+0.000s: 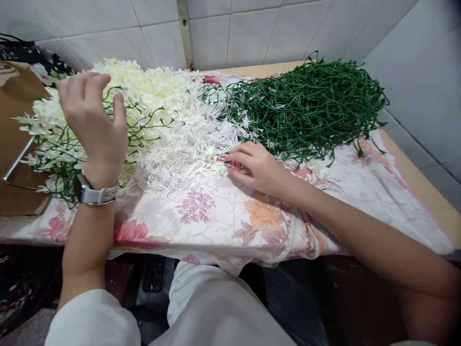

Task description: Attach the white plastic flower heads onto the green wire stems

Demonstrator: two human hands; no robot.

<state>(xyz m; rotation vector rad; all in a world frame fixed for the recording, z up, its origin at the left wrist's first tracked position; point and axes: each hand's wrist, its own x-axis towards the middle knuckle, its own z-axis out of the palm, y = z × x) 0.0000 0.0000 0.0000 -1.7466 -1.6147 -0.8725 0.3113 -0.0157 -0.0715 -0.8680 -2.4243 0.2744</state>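
My left hand point(92, 120), with a watch point(96, 190) on its wrist, is raised over a heap of cream-white artificial flowers point(151, 89) on green stems. Its thumb stands apart from the bent fingers, and nothing shows between them. Low over the cloth, my right hand point(254, 168) is closed, fingertips pinched at a small white artificial flower point(218, 168). That flower lies at the front edge of a pile of white spiky plastic pieces point(176, 158). Behind and right of this hand spreads a big tangle of green plastic stems point(313, 108).
A floral cloth point(223, 216) covers the table, whose wooden edge point(421, 197) shows at right. At left stand a cardboard box point(21, 139) and a bent metal rod point(19, 161). A tiled wall point(248, 33) runs behind. Dark patterned fabric point(46, 60) lies at back left.
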